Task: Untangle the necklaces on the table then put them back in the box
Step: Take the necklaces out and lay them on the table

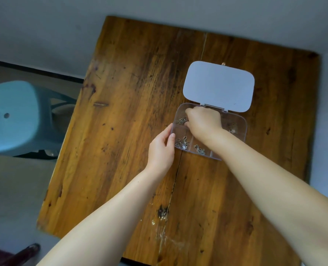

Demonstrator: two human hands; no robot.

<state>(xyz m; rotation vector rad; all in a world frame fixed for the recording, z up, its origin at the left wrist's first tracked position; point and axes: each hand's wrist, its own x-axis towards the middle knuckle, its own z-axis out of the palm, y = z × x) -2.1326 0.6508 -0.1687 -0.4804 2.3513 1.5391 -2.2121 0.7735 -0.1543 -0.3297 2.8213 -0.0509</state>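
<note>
Two bare forearms are reaching forward over the worn wooden desk (132,104). The left hand (161,148) is pinching the near-left edge of the clear compartment box (241,129), its grip closed on the rim. The right hand (204,122) is dipping into an upper-left compartment, fingers curled beside a silver necklace (182,120); whether its grip is holding the necklace cannot be told. More necklaces (183,144) are lying in the near compartments. Beyond, the white lid (218,86) is standing open.
</note>
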